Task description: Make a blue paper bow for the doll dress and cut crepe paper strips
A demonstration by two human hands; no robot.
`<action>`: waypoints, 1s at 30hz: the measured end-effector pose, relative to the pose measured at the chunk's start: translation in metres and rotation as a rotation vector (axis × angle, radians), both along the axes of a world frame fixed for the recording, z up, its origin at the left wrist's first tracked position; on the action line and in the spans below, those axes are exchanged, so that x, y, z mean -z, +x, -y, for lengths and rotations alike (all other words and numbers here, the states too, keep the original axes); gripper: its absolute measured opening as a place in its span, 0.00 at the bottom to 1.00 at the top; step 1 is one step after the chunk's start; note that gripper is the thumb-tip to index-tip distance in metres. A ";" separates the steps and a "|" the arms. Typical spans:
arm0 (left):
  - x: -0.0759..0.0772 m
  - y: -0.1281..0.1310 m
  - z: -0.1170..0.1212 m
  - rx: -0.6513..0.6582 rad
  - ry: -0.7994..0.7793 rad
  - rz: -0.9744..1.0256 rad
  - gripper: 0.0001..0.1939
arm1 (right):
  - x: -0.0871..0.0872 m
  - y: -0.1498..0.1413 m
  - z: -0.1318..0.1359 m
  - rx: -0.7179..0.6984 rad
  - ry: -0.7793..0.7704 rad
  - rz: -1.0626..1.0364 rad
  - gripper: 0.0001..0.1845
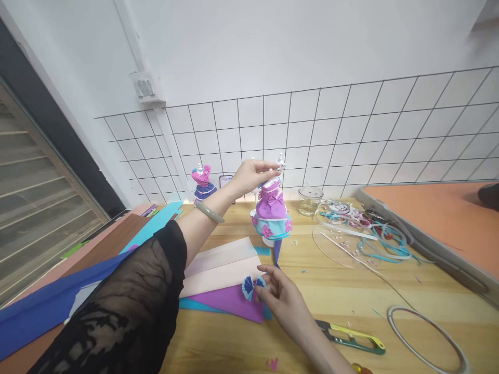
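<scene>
My left hand reaches across to a small white dress form and closes around its top, by the neck and shoulders. That form wears a paper dress with a purple bodice and bow, over a light blue skirt trimmed with pink flowers. Nearer to me, my right hand pinches a pleated blue bow between thumb and fingers. The bow hangs over a stack of paper: pale pink sheets lie on a purple sheet, with light blue beneath. A dark blue strip lies beside the dress form.
A second dressed form stands back left, with a phone behind. Coloured papers spread at left. A glass cup, tangled ribbons, yellow-green thread snips, a ring and an orange-topped case are at right.
</scene>
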State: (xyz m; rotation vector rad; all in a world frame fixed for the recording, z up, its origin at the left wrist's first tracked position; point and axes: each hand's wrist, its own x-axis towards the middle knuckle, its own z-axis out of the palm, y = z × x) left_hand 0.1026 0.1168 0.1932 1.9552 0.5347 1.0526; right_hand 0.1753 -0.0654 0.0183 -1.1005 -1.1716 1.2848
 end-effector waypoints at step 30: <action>0.013 -0.007 -0.002 0.160 -0.045 -0.044 0.17 | -0.007 0.019 -0.007 0.294 0.217 -0.081 0.22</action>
